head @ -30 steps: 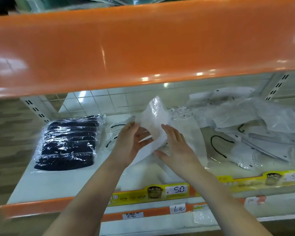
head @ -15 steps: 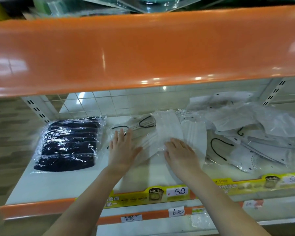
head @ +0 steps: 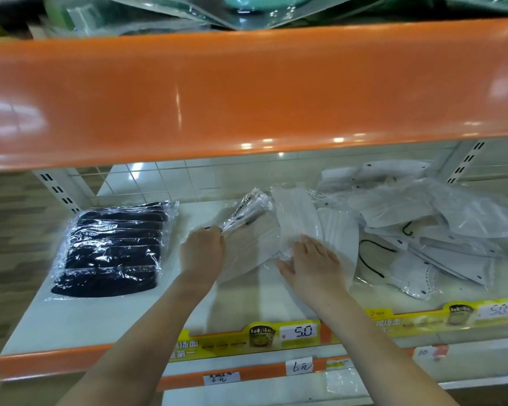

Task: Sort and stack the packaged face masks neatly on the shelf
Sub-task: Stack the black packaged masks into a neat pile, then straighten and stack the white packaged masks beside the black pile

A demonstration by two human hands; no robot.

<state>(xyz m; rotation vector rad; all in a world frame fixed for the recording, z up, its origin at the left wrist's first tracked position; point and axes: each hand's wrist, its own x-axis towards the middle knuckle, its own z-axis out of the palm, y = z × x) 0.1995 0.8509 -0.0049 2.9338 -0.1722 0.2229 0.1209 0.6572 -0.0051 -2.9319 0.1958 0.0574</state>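
Both hands are down on the white packaged masks (head: 276, 230) in the middle of the shelf (head: 100, 323). From my feed, the left hand (head: 201, 252) has its fingers curled over the near-left edge of a clear wrapper, gripping it. On the other side, the right hand (head: 312, 265) lies flat with straight fingers pressed on the top white pack, which fans away toward the back. Just right of that hand sprawls a loose heap of white masks (head: 422, 230), some with black ear loops. Well to the left, apart from both hands, I see a neat stack of black masks (head: 112, 247) in clear wrap. Yellow price tags (head: 298, 332) run along the shelf's front edge, under the orange upper shelf (head: 246, 92).
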